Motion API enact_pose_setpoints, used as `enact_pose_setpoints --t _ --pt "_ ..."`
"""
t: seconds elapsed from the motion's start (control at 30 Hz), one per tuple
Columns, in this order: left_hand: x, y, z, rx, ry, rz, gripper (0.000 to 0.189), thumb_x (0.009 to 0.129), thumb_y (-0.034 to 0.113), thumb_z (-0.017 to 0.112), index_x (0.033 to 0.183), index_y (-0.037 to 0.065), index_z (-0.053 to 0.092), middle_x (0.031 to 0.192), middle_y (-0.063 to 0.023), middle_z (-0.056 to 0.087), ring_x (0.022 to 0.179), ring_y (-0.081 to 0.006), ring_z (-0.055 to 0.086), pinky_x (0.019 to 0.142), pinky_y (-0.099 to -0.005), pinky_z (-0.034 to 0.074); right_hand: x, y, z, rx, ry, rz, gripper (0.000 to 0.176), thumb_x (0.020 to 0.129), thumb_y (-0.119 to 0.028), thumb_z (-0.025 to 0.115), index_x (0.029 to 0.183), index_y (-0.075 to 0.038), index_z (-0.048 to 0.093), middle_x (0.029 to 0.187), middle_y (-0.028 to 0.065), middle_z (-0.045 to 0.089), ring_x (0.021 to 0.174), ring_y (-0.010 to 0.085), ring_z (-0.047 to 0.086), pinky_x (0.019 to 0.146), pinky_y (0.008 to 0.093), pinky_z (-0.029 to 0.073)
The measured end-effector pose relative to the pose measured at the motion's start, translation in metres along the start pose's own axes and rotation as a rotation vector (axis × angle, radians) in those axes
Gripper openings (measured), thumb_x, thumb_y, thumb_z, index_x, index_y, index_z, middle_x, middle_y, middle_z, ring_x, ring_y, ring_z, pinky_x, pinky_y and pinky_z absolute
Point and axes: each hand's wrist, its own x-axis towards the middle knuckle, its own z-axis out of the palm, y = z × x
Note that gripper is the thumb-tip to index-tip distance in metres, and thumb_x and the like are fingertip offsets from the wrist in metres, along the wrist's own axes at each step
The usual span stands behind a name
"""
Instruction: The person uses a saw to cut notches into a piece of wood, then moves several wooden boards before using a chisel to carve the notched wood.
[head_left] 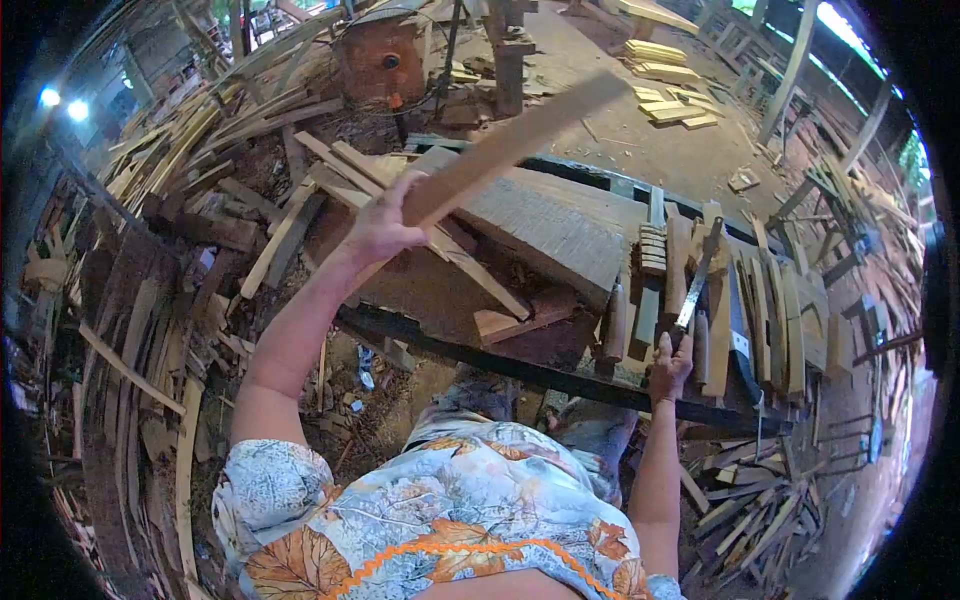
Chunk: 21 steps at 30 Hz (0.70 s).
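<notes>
Gripped near its lower end by my left hand [390, 222] is a long, flat wooden board [520, 148], tilted up and away to the right over the workbench. At the bench's front edge, my right hand [668, 370] is closed around the dark handle of a long-bladed hand tool [697, 280], whose narrow metal blade points away from me. Wooden-handled tools [615, 325] and wood pieces lie side by side around that hand. A thick, weathered plank [550, 225] rests on the bench beneath the raised board.
The bench's dark front rail [470, 362] runs before my legs. Narrow wood strips [480, 270] lie across its left part. Scrap wood [150, 370] is heaped at left, with more offcuts [760, 510] at lower right. Pale boards [665, 75] are stacked on the floor beyond.
</notes>
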Motion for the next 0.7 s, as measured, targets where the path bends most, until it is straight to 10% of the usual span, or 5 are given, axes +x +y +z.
enact_pose_setpoints --t 0.17,0.23,0.3,0.7 --pt "0.039 0.016 0.047 0.238 -0.322 0.058 0.072 0.055 0.020 0.069 0.125 0.011 0.051 0.109 -0.0181 0.062 0.103 -0.0347 0.058 0.088 -0.0409 0.046 -0.004 0.013 0.000 0.062 -0.034 0.183 0.014 0.091 -0.021 0.060 0.089 -0.010 0.051 0.067 -0.0031 0.049 0.053 0.0049 0.046 0.043 0.0216 0.038" --pt "0.053 -0.005 0.067 0.304 -0.370 0.125 0.075 0.055 0.023 0.070 0.125 0.007 0.050 0.111 -0.0153 0.060 0.098 -0.0329 0.058 0.088 -0.0393 0.046 -0.006 -0.032 -0.006 0.379 -0.038 0.396 0.024 0.089 -0.025 0.060 0.085 -0.002 0.055 0.075 0.0102 0.053 0.065 0.0225 0.051 0.062 0.0360 0.042" --pt "0.066 -0.016 0.079 0.397 -0.493 0.208 0.077 0.054 0.022 0.070 0.127 0.007 0.049 0.108 -0.0162 0.060 0.100 -0.0346 0.055 0.091 -0.0405 0.044 -0.002 -0.038 -0.009 0.030 -0.026 0.112 0.020 0.090 -0.022 0.058 0.084 -0.003 0.054 0.070 0.0072 0.052 0.065 0.0174 0.050 0.061 0.0341 0.042" --pt "0.122 -0.061 0.082 0.381 -0.675 0.000 0.082 0.054 0.014 0.074 0.132 0.018 0.051 0.128 -0.0166 0.051 0.120 -0.0357 0.046 0.102 -0.0403 0.040 -0.001 -0.057 -0.015 0.202 -0.068 0.381 0.025 0.094 -0.030 0.053 0.086 -0.007 0.052 0.060 0.0031 0.050 0.053 0.0131 0.051 0.048 0.0306 0.041"
